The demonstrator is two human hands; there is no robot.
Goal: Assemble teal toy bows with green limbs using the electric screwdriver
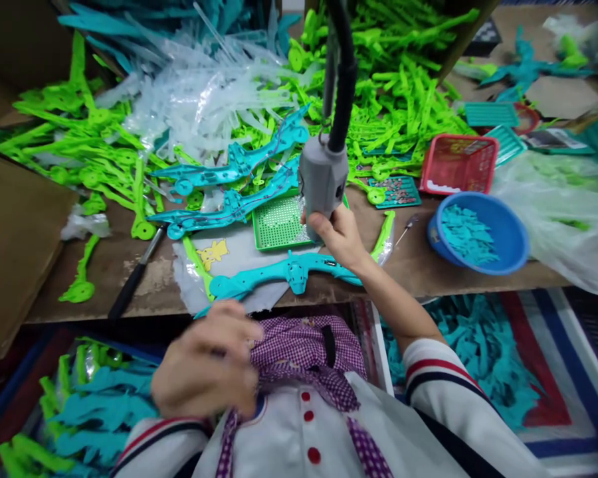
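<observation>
My right hand point(339, 234) is wrapped round the lower part of a grey electric screwdriver point(323, 169), which hangs from a black cable. Its tip is hidden behind the hand. Just below lies a turquoise plastic part point(298, 271) along the table's front edge, with bright green pieces at both sides. My left hand point(206, 362), smeared by motion, hovers over my lap in front of the table edge; its fingers cannot be made out. Behind the screwdriver sits a green perforated tray point(279, 224). Two more turquoise parts with thin wires, one of them nearer point(234, 207), rest left of it.
Piles of green parts point(393, 99) and clear plastic pieces point(199, 93) fill the back. A black-handled hammer point(134, 279) lies at left. On the right stand a blue bowl point(511, 249) of small turquoise pieces and a red basket point(459, 159). Turquoise parts point(99, 405) fill containers below the table.
</observation>
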